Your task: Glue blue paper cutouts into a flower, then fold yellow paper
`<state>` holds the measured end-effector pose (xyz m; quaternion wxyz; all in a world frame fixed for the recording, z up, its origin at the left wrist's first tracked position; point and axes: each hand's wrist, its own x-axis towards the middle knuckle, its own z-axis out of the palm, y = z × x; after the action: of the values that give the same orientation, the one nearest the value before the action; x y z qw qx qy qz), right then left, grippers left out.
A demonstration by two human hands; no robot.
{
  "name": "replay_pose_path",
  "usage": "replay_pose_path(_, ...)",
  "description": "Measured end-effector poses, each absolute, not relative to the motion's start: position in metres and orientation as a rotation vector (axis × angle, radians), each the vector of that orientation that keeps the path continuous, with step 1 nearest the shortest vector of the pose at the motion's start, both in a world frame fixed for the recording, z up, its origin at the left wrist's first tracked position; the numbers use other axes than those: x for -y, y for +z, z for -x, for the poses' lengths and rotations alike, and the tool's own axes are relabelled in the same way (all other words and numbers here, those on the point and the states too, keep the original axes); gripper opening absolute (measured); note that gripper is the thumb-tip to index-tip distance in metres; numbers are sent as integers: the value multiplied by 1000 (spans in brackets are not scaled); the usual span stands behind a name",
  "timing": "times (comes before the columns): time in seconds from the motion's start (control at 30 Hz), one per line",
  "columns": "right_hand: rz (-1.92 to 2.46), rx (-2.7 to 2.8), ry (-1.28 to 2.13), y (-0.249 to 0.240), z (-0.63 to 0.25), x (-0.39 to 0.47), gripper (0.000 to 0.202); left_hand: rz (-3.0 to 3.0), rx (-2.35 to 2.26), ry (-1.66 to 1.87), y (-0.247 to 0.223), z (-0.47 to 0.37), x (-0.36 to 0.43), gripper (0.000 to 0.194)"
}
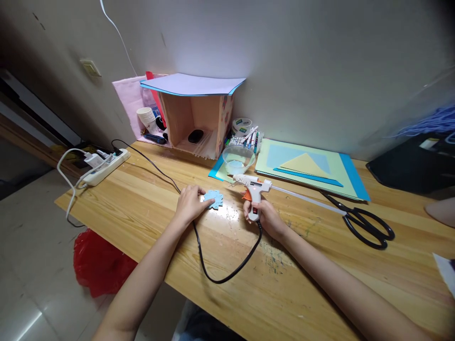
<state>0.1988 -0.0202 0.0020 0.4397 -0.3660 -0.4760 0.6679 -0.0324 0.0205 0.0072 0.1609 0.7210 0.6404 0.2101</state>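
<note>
My left hand rests on the wooden table with its thumb over a small light-blue paper cutout that has a jagged edge. It grips the cutout by its left side. My right hand is closed around the handle of a white hot glue gun with an orange trigger. The gun's nozzle points left, above and to the right of the cutout. A long clear glue stick sticks out of its back. From the handle, a black cord loops over the table and past my left wrist.
Behind the hands stand a clear plastic bowl, markers and an open box. Coloured paper sheets and black-handled scissors lie at right. A power strip sits at the left edge. Part of another person's arm shows at far right.
</note>
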Motion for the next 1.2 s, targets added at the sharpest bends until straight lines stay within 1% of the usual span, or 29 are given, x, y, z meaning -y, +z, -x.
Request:
replay_pose_path(0.13,914,1170,1658,3,-199,20,24,-2032,-1813,554,7,32,-21,36)
replay_pose_path(0.33,847,1154,1687,1,-199,20,23,-1957,-1730,661,3,30,-21,31)
replay_pose_path(0.47,790,1083,1699,-3,-199,20,38,-1740,-1634,766,-2,29,-23,30)
replay_pose_path(0.53,773,1069,1701,-5,-200,20,41,-1611,-1580,845,-2,27,-24,33)
replay_pose_path(0.73,698,1030,1739,-4,-201,21,37,-1139,-1282,955,16,20,-22,52)
replay_pose_path(0.9,674,1042,1762,-7,-204,20,28,-1106,-1198,993,22,19,-22,48)
replay_pose_path(1.2,712,1128,1779,-8,-205,20,30,-1163,-1146,1088,22,19,-24,48)
